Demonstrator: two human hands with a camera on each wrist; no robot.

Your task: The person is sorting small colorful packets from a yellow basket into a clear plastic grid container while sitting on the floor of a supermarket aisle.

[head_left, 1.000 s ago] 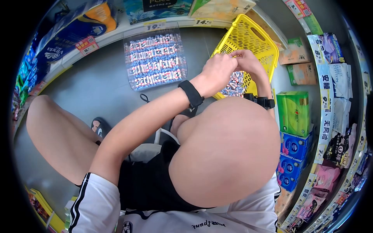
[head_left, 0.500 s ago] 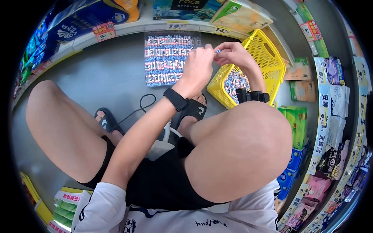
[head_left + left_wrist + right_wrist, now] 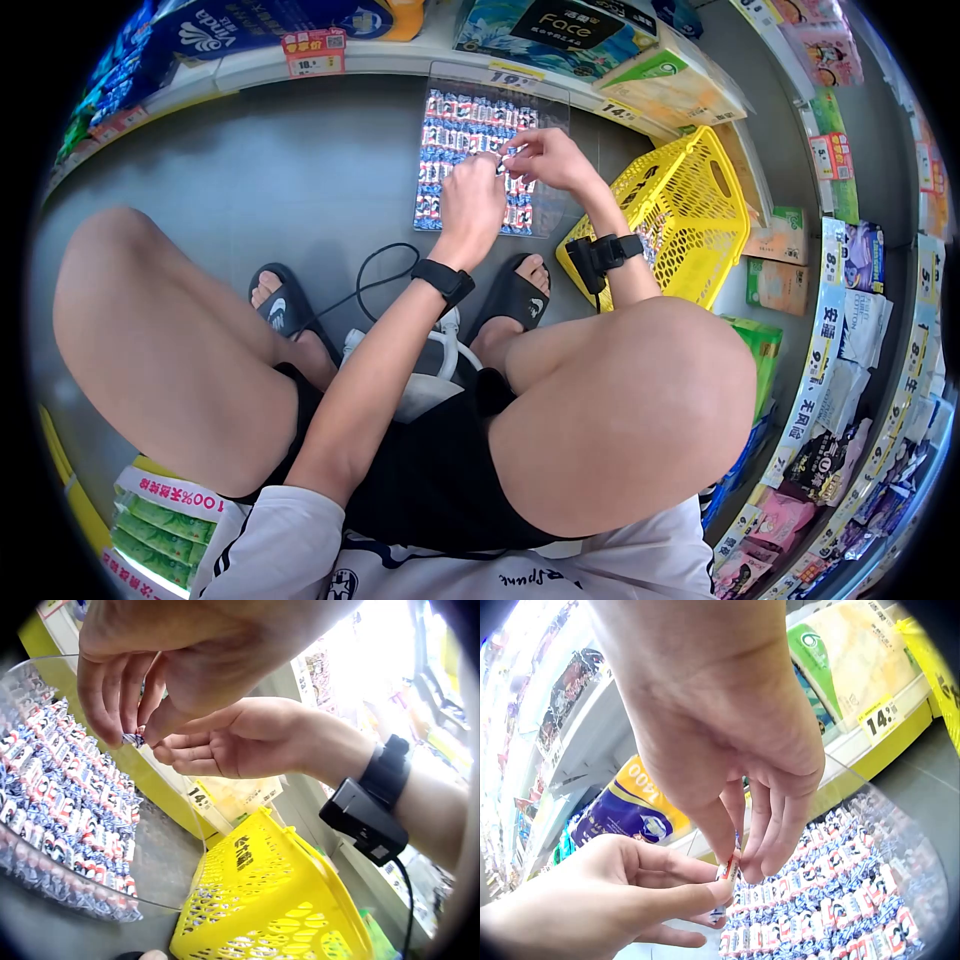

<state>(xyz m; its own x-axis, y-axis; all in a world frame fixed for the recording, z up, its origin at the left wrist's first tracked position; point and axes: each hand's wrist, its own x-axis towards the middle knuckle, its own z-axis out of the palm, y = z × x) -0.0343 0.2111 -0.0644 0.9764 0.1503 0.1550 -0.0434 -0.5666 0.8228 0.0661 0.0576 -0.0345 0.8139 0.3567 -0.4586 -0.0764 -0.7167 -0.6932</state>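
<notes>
Both hands meet over a clear plastic box (image 3: 553,112) of wrapped candies lined up in rows (image 3: 437,165). A small candy (image 3: 729,871) in a white, red and blue twist wrapper is pinched by the left hand (image 3: 472,207) between thumb and fingers. Thumb and forefinger of the right hand (image 3: 552,160) hold the candy's upper twisted end, as the right wrist view shows. In the left wrist view, the left hand's fingers partly cover the candy. Right of the box, a yellow basket (image 3: 690,215) contains loose wrapped candies (image 3: 196,894), seen partly through its holes.
Shelves of tissue packs (image 3: 680,85) curve behind the box, and packaged goods (image 3: 865,325) line the right side. A black cable (image 3: 368,270) loops across the floor beside the sandalled feet (image 3: 520,290). The person's knees flank the arms.
Both hands have moved left from over the basket to over the candy box. The view has shifted, so box and basket appear farther right and the basket lower.
</notes>
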